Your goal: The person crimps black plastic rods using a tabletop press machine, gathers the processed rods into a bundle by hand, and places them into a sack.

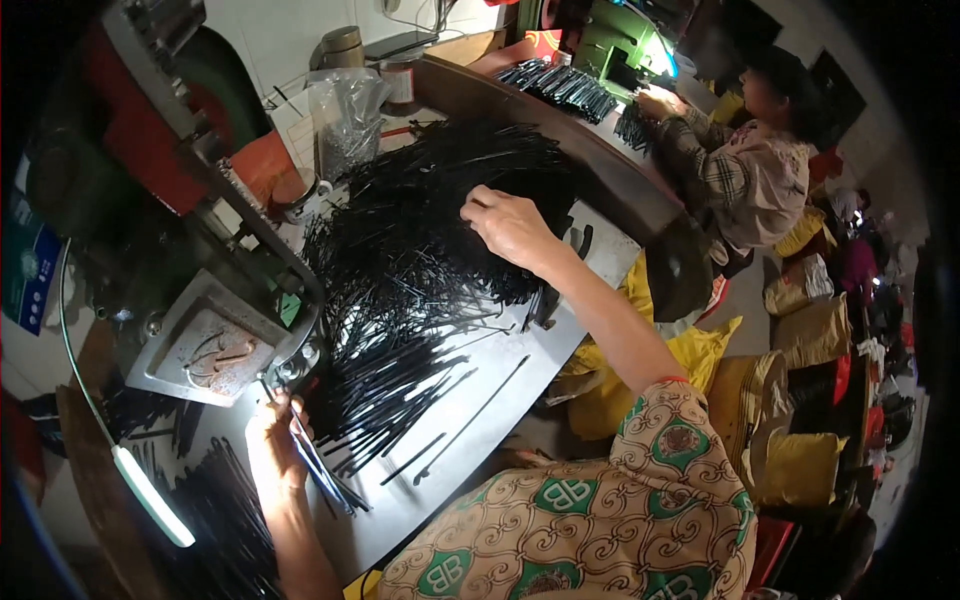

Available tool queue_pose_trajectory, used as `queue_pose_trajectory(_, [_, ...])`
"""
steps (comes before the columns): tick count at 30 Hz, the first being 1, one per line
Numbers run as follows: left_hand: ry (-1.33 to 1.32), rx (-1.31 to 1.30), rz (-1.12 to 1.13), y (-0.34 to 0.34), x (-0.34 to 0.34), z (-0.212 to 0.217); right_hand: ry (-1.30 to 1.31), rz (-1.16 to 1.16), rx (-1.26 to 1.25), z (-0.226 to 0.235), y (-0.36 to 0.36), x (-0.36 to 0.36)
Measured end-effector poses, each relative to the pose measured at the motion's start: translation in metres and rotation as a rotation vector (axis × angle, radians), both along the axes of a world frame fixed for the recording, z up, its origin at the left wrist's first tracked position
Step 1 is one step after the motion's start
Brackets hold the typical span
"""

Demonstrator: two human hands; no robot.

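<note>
A large heap of thin black strips (400, 230), like cut cable lengths, covers the white tabletop (520, 385). Over the heap's right side, my right hand (508, 230) has its fingers curled together; whatever they hold, if anything, is lost against the dark pile. My left hand (275, 440) is closed around a few black strips (335, 485) beside the green and red machine, close to its metal working head (295, 365). The tails of these strips hang out below that hand. A looser fan of strips lies to its right, with single ones on the white surface.
A dusty metal tray (215, 350) is fixed by the machine (160, 130). A lit lamp (150, 495) hangs at lower left above more strips. Behind the heap stand a plastic bag (345, 115) and a can. Across a divider, another person (750, 160) works; yellow sacks (690, 360) sit at right.
</note>
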State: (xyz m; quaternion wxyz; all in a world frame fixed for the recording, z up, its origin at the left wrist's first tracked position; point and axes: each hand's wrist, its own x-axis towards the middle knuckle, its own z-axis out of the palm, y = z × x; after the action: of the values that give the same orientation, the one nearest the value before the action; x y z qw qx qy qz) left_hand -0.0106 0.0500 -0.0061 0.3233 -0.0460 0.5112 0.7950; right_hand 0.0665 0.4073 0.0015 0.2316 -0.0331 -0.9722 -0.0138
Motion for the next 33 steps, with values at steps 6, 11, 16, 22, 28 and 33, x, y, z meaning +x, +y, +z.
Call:
queue_pose_trajectory(6, [0.042, -0.012, 0.011, -0.002, -0.004, -0.007, 0.139, 0.102, 0.009, 0.005, -0.008, 0.009])
queue_pose_trajectory(11, [0.049, -0.009, -0.098, -0.026, -0.017, -0.016, 0.257, 0.312, 0.031, 0.022, -0.038, -0.004])
queue_pose_trajectory(16, [0.496, -0.378, -0.176, -0.002, 0.005, -0.001, 0.497, 0.387, 0.154, 0.039, -0.059, 0.007])
queue_pose_trajectory(22, [0.925, -0.600, -0.263, -0.006, 0.047, 0.026, 0.568, 0.357, 0.146, 0.044, -0.074, 0.012])
queue_pose_trajectory(28, [0.979, -0.535, -0.233, -0.006, 0.051, 0.032, 0.253, 0.197, -0.200, 0.032, -0.084, 0.012])
queue_pose_trajectory(33, [0.898, -0.562, -0.283, -0.009, 0.035, 0.021, 0.084, 0.152, -0.467, 0.030, -0.095, 0.010])
